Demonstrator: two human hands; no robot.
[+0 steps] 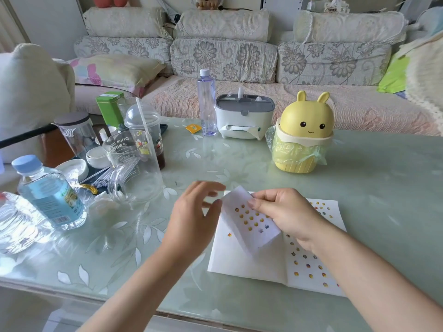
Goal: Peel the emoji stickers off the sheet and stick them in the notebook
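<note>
Right hand pinches sticker sheet, hiding notebook middle; left hand blurred.

Single view: a head-worn wide-angle camera looking forward and down across the glass table. Both forearms enter from the lower frame edge. Nearest the lens, at lower centre, are the left hand, right hand and sticker sheet. The sofa spans the upper frame, farther off.
</note>
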